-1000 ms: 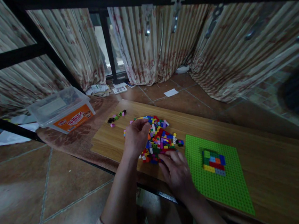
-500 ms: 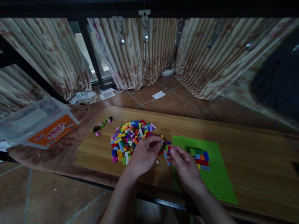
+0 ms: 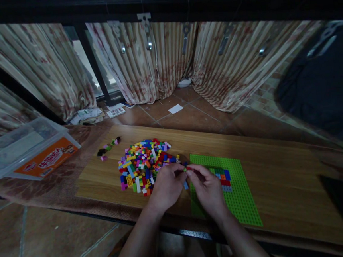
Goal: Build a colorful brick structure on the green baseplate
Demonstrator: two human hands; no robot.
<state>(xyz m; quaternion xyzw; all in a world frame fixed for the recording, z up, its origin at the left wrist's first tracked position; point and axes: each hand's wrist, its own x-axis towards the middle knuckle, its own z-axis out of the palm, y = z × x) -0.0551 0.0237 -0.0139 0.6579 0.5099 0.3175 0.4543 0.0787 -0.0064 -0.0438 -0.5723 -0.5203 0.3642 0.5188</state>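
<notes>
Wooden board (image 3: 283,174) (curtains (image 3: 153,62) behind): left hand (image 3: 167,185) and right hand (image 3: 207,190) pinch one small brick (image 3: 185,169).

The only lettering sits on the orange paper label (image 3: 46,157) along the front of the clear plastic storage box (image 3: 17,146). It has bold white characters and a small white logo at its left end, all too blurred to read. A white card with a black QR code (image 3: 116,111) lies on the tiled floor (image 3: 194,118). The printed papers (image 3: 85,116) beside it are illegible.
</notes>
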